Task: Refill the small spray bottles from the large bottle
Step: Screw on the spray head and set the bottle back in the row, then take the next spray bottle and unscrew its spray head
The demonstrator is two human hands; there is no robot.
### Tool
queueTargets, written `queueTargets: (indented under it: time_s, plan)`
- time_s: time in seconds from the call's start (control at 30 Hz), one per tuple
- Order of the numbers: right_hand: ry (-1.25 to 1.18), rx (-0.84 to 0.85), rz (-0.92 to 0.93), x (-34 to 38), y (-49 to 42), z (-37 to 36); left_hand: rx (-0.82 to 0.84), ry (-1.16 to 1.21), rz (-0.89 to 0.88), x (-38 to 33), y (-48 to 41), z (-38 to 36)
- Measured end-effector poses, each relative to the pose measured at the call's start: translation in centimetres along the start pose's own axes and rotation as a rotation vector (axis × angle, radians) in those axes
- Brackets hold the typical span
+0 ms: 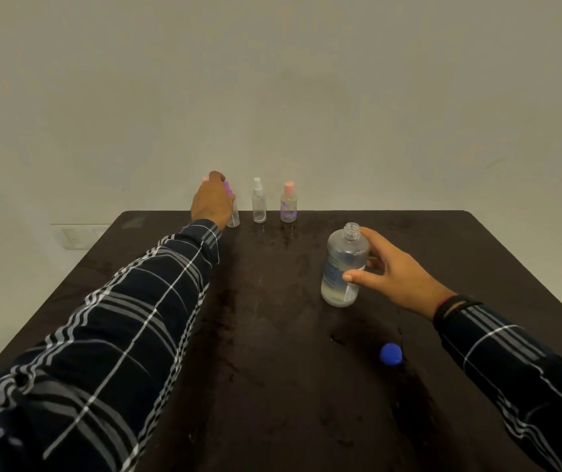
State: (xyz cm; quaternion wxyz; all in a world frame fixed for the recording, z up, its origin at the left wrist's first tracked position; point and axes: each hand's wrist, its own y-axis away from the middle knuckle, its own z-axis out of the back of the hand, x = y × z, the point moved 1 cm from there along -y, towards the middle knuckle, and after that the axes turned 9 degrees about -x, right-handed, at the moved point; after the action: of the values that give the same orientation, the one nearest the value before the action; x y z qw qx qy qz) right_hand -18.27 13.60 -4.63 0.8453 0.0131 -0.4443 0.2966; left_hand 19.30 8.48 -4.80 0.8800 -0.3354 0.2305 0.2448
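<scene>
Three small bottles stand in a row at the table's far edge. My left hand (212,201) is wrapped around the leftmost one, a clear spray bottle with a purple top (233,216), mostly hidden behind my fingers. To its right stand a clear spray bottle with a white top (259,206) and a small bottle with a pink cap (288,203). The large clear bottle (343,265), uncapped and partly filled, stands right of centre. My right hand (393,272) curls around its right side, thumb on the label. Its blue cap (390,353) lies on the table nearer to me.
The dark table (272,369) has damp-looking smears down its middle. A plain wall rises just behind the far edge, with a white switch plate (80,238) low on the left.
</scene>
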Motion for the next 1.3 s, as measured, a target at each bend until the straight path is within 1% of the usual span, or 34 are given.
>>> queueTargets:
  time_s: [0.33, 0.53, 0.7, 0.87, 1.0, 1.13, 1.3]
  plan:
    - [-0.002, 0.004, -0.032, -0.1, 0.0, 0.1, -0.062, 0.041, 0.013, -0.1, 2.1, 1.1]
    - [-0.015, 0.007, -0.029, 0.0, -0.1, 0.0, -0.055, 0.108, -0.061, -0.6, 4.6, 1.5]
    - [-0.021, -0.002, -0.03, 0.0, 0.0, -0.1, 0.001, 0.166, -0.069, -2.4, 8.1, 2.6]
    - [-0.019, 0.005, -0.035, 0.8, 0.3, 0.1, 0.065, 0.265, -0.161, -4.4, 13.5, 4.6]
    - [0.008, 0.013, -0.057, 1.3, 0.7, 0.4, 0.114, 0.177, -0.289, -5.0, 17.0, 5.6]
    - [0.021, 0.014, -0.065, 1.6, 0.8, 0.5, 0.108, 0.148, -0.283, -4.7, 18.1, 6.3]
    - [0.025, 0.01, -0.071, 1.5, 0.5, 0.4, 0.151, 0.115, -0.308, -4.5, 17.3, 6.7]
